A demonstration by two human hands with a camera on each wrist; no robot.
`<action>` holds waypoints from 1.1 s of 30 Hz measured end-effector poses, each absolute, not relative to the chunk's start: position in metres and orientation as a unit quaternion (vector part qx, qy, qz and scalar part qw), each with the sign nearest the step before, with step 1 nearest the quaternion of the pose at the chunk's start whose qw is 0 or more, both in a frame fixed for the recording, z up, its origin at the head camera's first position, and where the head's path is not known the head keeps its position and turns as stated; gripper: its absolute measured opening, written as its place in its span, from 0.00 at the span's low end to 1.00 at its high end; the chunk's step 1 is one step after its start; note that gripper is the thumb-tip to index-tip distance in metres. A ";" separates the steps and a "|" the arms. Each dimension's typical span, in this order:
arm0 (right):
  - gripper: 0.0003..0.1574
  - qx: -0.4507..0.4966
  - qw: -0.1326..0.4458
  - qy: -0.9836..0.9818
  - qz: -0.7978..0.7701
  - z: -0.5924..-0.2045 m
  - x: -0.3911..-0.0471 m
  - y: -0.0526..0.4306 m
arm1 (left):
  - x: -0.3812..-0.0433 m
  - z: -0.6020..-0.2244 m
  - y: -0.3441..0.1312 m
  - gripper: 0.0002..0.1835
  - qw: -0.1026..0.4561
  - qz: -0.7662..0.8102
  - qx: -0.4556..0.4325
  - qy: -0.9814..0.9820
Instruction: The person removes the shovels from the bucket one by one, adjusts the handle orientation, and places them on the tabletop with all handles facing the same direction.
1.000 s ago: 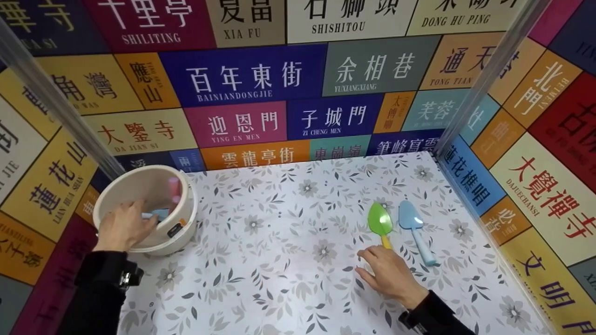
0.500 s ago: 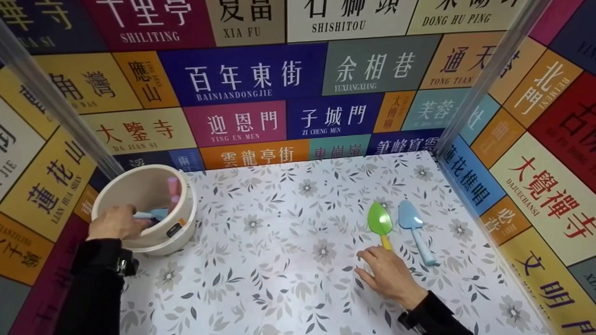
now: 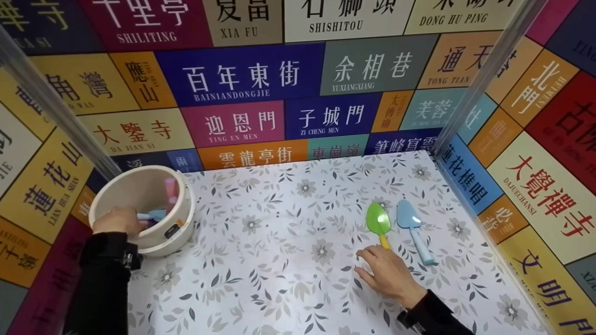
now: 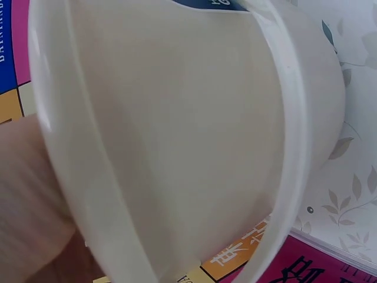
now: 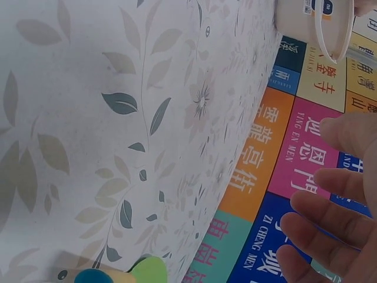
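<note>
My left hand (image 3: 117,220) reaches over the near rim into a cream plastic bucket (image 3: 121,188); its fingers are hidden inside. In the left wrist view the outer wall of the bucket (image 4: 177,130) covers most of the hand. Beside that hand, a light blue piece (image 3: 157,215) lies in the bucket, and a pink item (image 3: 171,187) leans on the far right wall. My right hand (image 3: 387,273), fingers loosely extended, is by the yellow handle of a green toy trowel (image 3: 378,218). To its right lies a light blue toy trowel (image 3: 409,216).
A white floral-patterned tabletop (image 3: 260,260) spreads between the hands. Colourful printed panels (image 3: 251,74) enclose the back and sides, with clear strips along the corners. The bucket stands at the back left corner, against the panels.
The left hand has sunk deeper into the bucket, and its fingers have gone out of sight. The right hand and both trowels have stayed in place.
</note>
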State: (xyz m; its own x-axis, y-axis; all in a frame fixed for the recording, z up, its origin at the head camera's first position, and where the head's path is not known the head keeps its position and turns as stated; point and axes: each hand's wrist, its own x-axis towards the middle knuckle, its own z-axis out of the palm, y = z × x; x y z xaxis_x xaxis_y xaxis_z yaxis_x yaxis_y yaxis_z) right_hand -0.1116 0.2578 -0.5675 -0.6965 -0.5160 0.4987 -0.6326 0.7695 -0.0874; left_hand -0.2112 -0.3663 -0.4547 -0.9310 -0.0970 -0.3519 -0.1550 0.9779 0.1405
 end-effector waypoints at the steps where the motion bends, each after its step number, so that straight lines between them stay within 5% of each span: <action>1: 0.21 0.314 0.230 -0.912 0.128 -0.568 -0.112 0.258 | -0.211 -0.455 -0.366 0.26 0.169 0.083 -0.064 0.980; 17: 0.21 0.313 0.229 -0.913 0.125 -0.568 -0.114 0.256 | -0.210 -0.467 -0.367 0.27 0.066 0.055 -0.054 0.995; 33: 0.20 0.324 0.230 -0.909 0.123 -0.567 -0.118 0.256 | -0.224 -0.479 -0.368 0.35 0.142 0.058 -0.104 0.983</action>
State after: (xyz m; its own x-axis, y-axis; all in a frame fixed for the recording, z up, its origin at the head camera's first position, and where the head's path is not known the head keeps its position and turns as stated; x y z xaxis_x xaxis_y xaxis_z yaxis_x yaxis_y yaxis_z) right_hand -0.1176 0.2565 -0.5667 -0.6836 -0.5336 0.4980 -0.6464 0.7595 -0.0735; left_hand -0.2241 -0.3681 -0.4789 -0.9382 -0.1871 -0.2911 -0.2202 0.9718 0.0850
